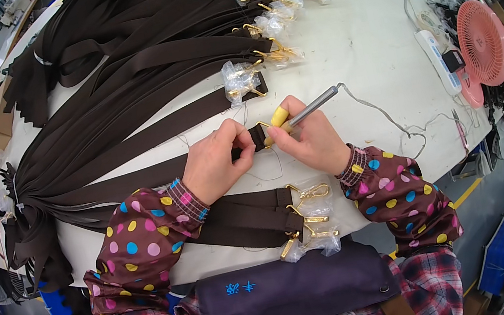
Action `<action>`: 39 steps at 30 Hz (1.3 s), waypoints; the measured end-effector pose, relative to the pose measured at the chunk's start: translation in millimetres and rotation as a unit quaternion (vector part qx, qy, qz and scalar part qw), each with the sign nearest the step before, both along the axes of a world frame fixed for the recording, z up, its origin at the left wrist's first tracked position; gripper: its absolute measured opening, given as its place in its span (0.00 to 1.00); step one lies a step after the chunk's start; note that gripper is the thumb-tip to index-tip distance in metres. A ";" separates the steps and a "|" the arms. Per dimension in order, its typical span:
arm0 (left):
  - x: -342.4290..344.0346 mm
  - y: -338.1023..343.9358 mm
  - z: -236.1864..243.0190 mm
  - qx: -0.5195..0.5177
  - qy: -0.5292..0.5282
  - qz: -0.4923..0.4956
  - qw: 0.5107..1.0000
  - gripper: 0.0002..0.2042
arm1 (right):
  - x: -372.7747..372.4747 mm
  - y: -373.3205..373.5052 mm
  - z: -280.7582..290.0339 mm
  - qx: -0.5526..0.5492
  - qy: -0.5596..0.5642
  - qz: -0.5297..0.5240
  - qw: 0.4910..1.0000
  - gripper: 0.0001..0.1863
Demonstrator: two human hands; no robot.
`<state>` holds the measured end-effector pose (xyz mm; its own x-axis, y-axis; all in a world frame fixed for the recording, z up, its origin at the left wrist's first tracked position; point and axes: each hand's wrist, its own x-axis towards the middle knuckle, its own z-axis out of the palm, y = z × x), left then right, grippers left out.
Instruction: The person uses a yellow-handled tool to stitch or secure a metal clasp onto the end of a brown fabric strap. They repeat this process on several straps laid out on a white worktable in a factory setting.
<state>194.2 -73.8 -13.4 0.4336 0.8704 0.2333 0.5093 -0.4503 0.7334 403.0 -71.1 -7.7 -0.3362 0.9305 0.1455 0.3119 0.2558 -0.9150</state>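
While the left hand (212, 163) is pinching a strap's right end (258, 136), the right hand (311, 139) is gripping a corded tool (317, 105).

L fisheye head cam looks down on tbl (362, 57), near.

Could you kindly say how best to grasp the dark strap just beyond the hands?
Probably pinch the dark strap left of the plastic-wrapped clasp, coming from the near side: that stretch is flat and uncovered, with bare table alongside, whereas the wrapping bulges.

Bright, even light, fisheye-bent edges, black corners
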 end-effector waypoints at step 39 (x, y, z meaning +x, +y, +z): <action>-14.2 8.8 25.1 -0.061 0.082 -0.122 0.987 0.11 | -0.3 0.0 -0.1 -0.009 0.028 -0.005 1.000 0.10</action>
